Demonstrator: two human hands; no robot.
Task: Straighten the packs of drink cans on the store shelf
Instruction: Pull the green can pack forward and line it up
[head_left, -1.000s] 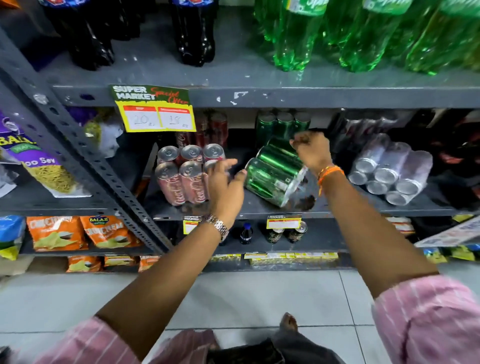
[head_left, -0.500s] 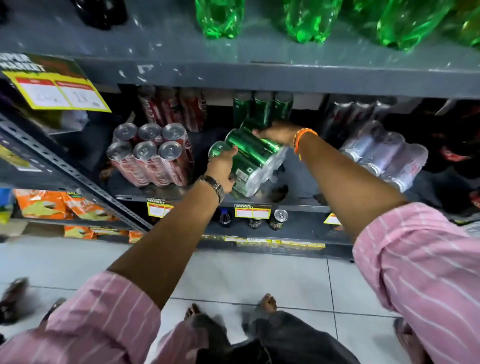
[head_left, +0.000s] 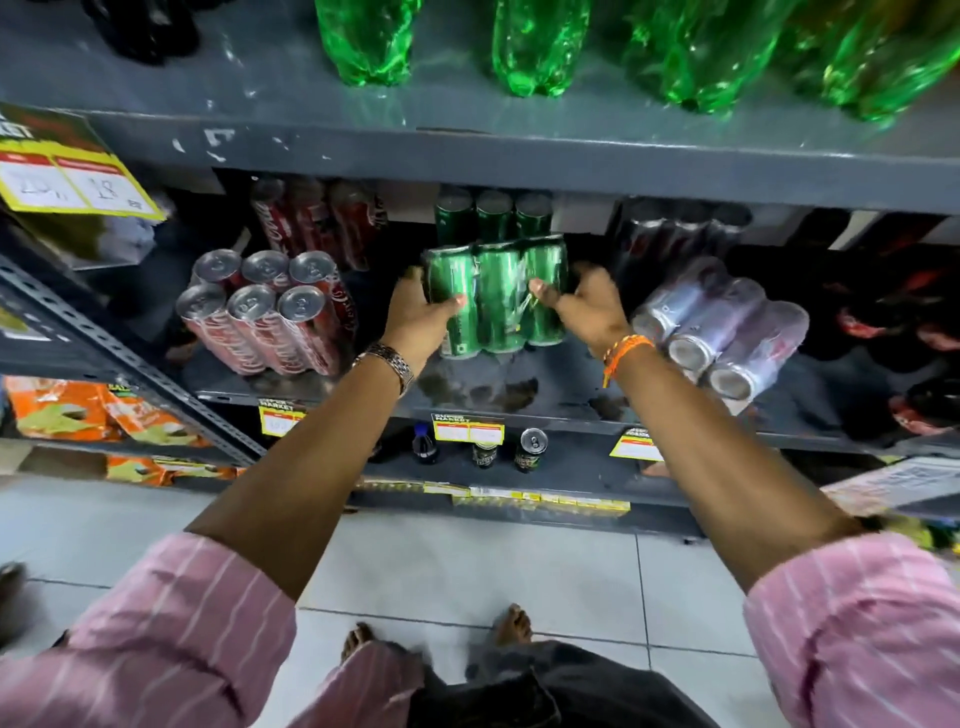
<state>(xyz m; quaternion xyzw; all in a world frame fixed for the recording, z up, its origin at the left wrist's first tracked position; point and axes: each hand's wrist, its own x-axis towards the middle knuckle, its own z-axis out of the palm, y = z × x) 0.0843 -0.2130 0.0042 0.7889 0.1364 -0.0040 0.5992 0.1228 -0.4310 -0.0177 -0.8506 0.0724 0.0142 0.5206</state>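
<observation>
A shrink-wrapped pack of green cans (head_left: 496, 296) sits in the middle of the grey shelf (head_left: 545, 405), its cans pointing straight back. My left hand (head_left: 421, 317) grips its left side, thumb on the front. My right hand (head_left: 587, 306) grips its right side. To the left stands a pack of red cola cans (head_left: 265, 317), tops toward me. To the right a pack of silver cans (head_left: 722, 332) lies skewed, ends facing front left. More green cans (head_left: 493, 215) stand behind the held pack.
Green plastic bottles (head_left: 524, 47) stand on the shelf above. A yellow price sign (head_left: 67, 179) hangs at upper left. Loose cans and a small bottle (head_left: 426, 444) sit on the lower shelf. Orange snack bags (head_left: 78, 410) fill the left rack. Dark packs (head_left: 883, 332) lie at right.
The green pack was tilted and askew; both hands have turned it square to the shelf and set it down. My left hand moved from the pack's front end to its left side.
</observation>
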